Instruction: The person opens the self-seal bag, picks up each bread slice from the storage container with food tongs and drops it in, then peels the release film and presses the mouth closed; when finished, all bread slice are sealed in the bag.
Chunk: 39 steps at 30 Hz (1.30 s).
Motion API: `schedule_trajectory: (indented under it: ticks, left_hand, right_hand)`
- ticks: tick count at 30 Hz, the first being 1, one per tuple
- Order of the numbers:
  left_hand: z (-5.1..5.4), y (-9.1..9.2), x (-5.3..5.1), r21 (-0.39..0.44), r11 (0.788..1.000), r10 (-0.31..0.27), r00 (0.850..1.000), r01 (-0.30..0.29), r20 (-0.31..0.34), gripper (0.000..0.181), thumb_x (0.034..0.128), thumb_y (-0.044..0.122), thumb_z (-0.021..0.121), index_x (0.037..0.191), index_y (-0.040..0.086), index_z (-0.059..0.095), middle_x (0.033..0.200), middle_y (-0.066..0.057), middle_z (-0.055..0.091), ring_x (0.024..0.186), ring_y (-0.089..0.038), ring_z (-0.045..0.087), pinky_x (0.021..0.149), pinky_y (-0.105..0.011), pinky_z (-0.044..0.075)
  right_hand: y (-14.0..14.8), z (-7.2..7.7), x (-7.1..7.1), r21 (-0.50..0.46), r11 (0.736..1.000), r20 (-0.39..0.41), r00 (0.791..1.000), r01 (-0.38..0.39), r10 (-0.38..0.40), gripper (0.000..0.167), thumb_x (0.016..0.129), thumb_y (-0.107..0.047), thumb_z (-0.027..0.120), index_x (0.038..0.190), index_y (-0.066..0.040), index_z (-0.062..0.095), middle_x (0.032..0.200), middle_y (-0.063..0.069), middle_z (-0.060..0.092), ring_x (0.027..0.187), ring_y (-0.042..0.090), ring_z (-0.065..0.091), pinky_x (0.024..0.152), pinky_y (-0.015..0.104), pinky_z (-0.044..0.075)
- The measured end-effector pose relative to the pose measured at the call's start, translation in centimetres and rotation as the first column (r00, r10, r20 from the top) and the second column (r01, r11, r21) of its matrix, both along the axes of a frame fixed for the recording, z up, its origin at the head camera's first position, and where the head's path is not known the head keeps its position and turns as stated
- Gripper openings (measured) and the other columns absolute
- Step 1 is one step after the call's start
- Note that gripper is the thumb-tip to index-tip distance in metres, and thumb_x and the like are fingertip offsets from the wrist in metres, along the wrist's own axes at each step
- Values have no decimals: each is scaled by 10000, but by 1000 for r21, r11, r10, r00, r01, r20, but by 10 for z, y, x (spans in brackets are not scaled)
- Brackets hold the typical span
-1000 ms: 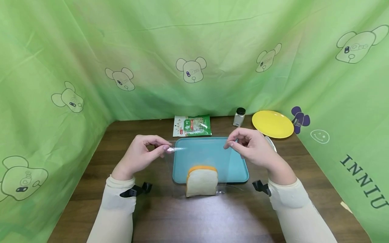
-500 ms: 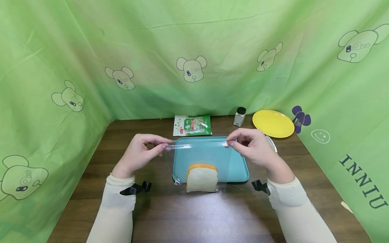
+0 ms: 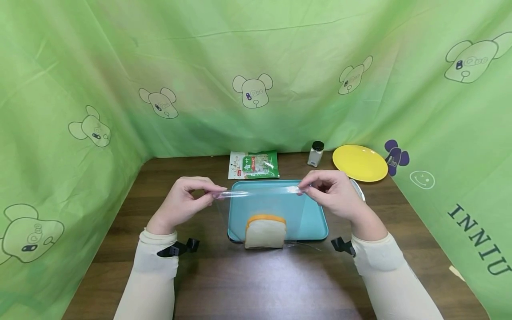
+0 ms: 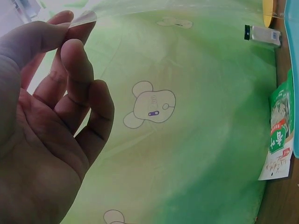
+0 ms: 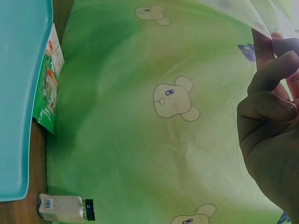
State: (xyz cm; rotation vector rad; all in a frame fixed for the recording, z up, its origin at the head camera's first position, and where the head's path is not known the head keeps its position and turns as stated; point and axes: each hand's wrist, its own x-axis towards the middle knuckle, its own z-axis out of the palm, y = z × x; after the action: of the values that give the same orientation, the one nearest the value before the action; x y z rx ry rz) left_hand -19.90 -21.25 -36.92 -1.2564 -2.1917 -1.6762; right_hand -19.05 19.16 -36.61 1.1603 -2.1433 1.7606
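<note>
My left hand (image 3: 188, 204) and right hand (image 3: 333, 192) pinch the two top corners of a clear plastic bag (image 3: 262, 193) between thumb and fingers, its upper edge drawn straight between them. A slice of bread (image 3: 265, 233), white with an orange-brown crust, shows low down in the bag and appears to lie inside it. Behind it is a turquoise tray (image 3: 315, 224), whose front edge the bread overlaps. In the left wrist view, the film (image 4: 85, 18) runs out from the fingertips; the right wrist view shows film (image 5: 252, 16) at the other corner. The bread is outside both wrist views.
A green-and-white packet (image 3: 254, 165) lies behind the tray. To its right stand a black-capped jar (image 3: 315, 154) and a yellow plate (image 3: 360, 163). A white rim (image 3: 357, 189) is partly hidden behind my right hand. Green cloth (image 3: 256, 44) encloses the wooden table (image 3: 256, 289).
My right hand's fingers have closed on the bag's corner, and its upper edge has been pulled straight. The bread has shifted slightly up and away in the head view.
</note>
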Motion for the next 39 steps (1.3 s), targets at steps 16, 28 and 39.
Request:
schedule_trajectory:
  ticks: [16,28,39]
  left_hand:
    - [0,-2,-1,30,995,-98,994,100,-55,352,907,-223,600,1091,-1,803,924,-115,729,776,-212,593,636,-307,516]
    - [0,-5,1,-47,998,-33,999,32,-20,394,918,-192,615,1049,109,832,999,-51,739,882,-226,645,725,-313,538]
    - [0,-4,0,-69,998,-16,996,10,-83,341,912,-151,657,1075,99,821,998,-27,760,879,-212,688,795,-299,552]
  right_hand:
    - [5,-2,-2,-6,998,-25,998,-64,64,316,894,233,614,1016,-17,764,927,129,729,700,194,590,547,262,440]
    - [3,0,-5,-21,991,-94,987,-129,126,353,865,257,600,983,-26,773,944,131,726,715,167,576,518,286,413]
    - [6,0,-5,21,995,-111,989,-94,95,343,870,224,628,1008,-49,782,947,117,735,628,148,509,486,277,376]
